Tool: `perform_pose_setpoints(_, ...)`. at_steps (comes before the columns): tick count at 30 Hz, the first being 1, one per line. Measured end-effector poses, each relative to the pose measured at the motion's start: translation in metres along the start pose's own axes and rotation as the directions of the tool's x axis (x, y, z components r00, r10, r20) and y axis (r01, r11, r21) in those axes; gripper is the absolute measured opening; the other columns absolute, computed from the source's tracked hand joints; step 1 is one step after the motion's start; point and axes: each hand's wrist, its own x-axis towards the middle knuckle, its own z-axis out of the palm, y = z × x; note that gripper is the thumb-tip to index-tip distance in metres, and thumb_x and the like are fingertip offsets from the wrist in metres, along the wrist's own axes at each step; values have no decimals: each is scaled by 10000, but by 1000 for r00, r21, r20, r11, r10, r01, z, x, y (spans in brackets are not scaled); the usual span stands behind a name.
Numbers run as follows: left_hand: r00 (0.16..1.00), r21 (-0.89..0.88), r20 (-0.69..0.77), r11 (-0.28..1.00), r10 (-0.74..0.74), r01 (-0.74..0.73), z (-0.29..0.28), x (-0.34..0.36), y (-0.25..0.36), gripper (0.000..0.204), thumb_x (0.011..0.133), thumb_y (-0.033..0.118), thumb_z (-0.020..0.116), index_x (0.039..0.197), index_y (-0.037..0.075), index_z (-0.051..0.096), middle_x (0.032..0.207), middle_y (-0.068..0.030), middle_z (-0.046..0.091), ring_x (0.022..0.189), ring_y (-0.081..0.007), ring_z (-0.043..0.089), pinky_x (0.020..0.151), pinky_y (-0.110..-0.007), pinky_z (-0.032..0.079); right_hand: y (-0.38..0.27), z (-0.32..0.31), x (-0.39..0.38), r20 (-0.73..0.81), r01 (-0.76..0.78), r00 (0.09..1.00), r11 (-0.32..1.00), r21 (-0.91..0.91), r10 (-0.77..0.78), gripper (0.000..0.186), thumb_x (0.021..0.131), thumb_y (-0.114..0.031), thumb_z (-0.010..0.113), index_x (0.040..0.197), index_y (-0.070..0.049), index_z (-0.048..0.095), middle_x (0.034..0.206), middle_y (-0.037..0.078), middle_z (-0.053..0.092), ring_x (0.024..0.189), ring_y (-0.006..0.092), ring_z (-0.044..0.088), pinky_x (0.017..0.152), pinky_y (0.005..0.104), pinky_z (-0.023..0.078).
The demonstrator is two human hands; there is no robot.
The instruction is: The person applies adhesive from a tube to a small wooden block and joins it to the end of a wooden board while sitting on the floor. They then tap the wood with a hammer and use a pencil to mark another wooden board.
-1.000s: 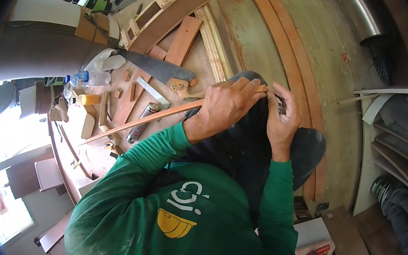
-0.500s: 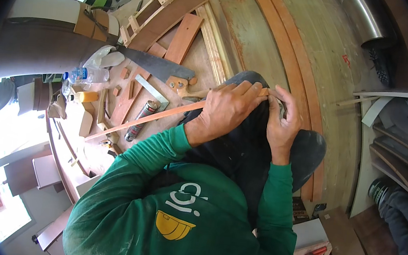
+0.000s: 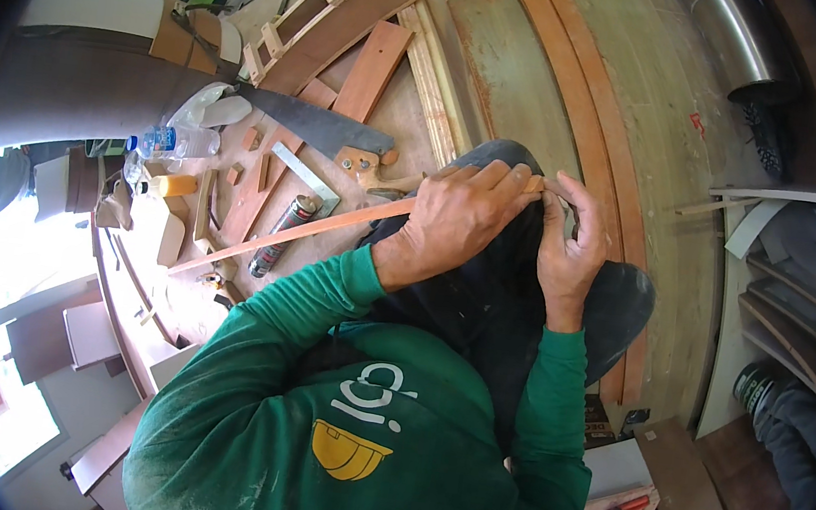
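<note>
My left hand [image 3: 465, 211] is closed around a long, thin wooden strip [image 3: 295, 232], close to its upper right end, above my dark-trousered knee. From there the strip slants down to the left, past my green sleeve, over the work surface. At the strip's tip is my right hand [image 3: 571, 254], its thumb and fingers curled together. What lies between those fingers is too small and hidden to make out. Left of my knee lies a handsaw [image 3: 327, 130] with a wooden handle. Next to it are a metal try square [image 3: 304, 178] and a dark cartridge tube [image 3: 284, 236].
Wooden boards [image 3: 374, 70] and small blocks lie beyond the saw. A plastic bottle [image 3: 179, 143] rests at left, near a wide pale cylinder [image 3: 97, 68]. Long curved wooden planks [image 3: 594, 125] run along the floor at right, before a shelf with stacked panels [image 3: 795, 299].
My right hand has shifted slightly right, its fingertips a little off the strip's end. The left hand keeps its hold on the strip, and the view has moved slightly.
</note>
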Motion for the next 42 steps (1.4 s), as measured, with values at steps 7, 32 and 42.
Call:
perform_pose_setpoints(7,983,-63,181,998,-3,15,-23,6,3,405,990,260,795,1330,68,688,1064,-129,720,893,-377,738,765,-482,578,14,-13,-6,-129,-346,909,889,301,397,329,1100,-28,652,1425,17,617,1201,141,779,1121,198,743,1004,343,581)
perform_pose_setpoints(32,977,-75,213,997,19,-3,-9,1,-3,587,827,108,832,1386,34,671,1183,-105,679,997,-328,687,877,-458,584,-14,-17,-12,385,-92,914,989,-112,129,929,912,107,573,1739,66,152,1698,217,497,1540,394,495,1272,472,341)
perform_pose_setpoints(42,989,-88,145,996,18,-5,-4,-7,-5,655,795,90,841,1428,48,679,1102,-99,674,986,-335,687,852,-440,593,-58,-42,-28,322,-103,941,995,-18,103,789,1031,-16,531,1730,69,175,1605,246,597,1530,391,512,1293,482,328)
